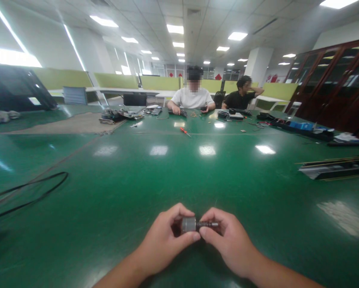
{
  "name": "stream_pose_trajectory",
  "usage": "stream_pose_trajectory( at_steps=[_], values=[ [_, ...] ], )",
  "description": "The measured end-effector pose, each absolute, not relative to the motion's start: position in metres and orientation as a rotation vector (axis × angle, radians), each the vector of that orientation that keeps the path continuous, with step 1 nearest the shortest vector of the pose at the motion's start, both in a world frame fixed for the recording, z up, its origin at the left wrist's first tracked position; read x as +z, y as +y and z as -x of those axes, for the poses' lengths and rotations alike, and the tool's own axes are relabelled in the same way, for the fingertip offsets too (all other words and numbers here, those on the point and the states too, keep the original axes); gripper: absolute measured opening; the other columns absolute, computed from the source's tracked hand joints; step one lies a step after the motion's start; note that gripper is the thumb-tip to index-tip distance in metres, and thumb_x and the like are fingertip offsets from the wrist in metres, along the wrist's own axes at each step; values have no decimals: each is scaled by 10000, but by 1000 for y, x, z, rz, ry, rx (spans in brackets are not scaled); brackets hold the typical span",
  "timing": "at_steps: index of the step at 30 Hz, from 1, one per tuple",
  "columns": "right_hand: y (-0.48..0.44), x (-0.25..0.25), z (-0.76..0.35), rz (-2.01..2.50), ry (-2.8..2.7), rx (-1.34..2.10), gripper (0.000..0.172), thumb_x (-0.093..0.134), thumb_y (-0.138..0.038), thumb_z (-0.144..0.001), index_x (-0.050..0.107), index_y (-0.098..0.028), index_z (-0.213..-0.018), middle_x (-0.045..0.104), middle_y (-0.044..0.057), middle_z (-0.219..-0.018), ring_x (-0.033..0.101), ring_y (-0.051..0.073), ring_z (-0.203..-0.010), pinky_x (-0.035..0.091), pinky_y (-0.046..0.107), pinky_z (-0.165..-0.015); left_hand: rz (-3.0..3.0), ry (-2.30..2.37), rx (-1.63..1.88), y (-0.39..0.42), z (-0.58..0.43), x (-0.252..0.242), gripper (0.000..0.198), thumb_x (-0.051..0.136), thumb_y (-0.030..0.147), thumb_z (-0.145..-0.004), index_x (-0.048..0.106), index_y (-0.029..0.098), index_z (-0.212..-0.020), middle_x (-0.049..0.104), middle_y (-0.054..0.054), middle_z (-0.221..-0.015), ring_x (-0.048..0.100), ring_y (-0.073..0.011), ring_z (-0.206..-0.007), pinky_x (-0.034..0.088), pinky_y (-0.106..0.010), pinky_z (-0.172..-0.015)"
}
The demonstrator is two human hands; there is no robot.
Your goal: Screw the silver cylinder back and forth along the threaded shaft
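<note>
Low in the head view, both my hands meet around one small metal part: a grey metal cylinder (189, 225) with a thin ribbed shaft (207, 225) sticking out to the right. The thumb and fingers of my left hand (163, 238) are closed around the cylinder. My right hand (231, 242) pinches the shaft between thumb and fingertips, and its bright tip pokes out beyond them. The part lies roughly level, just over the green tabletop (167, 182). My fingers hide some of the cylinder's left end.
A red screwdriver (184, 131) lies across the table. A black cable (44, 192) loops at left. A dark metal channel (332, 169) lies at right. Tools and parts (116, 115) clutter the far side, where a person in white (193, 99) and a person in black (239, 101) sit.
</note>
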State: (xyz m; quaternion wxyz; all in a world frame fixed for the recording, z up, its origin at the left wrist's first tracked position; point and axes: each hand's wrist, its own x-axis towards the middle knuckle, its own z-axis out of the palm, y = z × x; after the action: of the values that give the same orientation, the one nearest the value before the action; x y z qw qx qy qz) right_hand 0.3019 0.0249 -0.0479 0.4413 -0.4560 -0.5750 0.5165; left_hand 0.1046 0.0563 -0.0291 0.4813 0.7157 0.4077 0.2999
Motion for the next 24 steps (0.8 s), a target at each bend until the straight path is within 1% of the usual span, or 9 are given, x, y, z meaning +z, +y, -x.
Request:
stream_pose_trajectory(
  at_steps=[15, 24],
  values=[
    [24, -49, -302, 1120, -1441, 1276, 124, 667, -278, -848, 631, -164, -813, 588, -14, -707, 525, 139, -662, 395, 251, -634, -1726, 1012, 746, 55, -105, -28, 328, 760, 413, -779, 607, 172, -940, 575, 22, -740, 508, -157, -687, 374, -255, -638],
    [24, -49, -302, 1134, -1430, 1284, 142, 663, -295, -861, 627, -165, -818, 577, -12, -701, 515, 142, -655, 394, 258, -631, -1727, 1010, 760, 55, -104, -30, 343, 759, 412, -774, 605, 169, -958, 595, 9, -766, 529, -167, -701, 389, -262, -648]
  ],
)
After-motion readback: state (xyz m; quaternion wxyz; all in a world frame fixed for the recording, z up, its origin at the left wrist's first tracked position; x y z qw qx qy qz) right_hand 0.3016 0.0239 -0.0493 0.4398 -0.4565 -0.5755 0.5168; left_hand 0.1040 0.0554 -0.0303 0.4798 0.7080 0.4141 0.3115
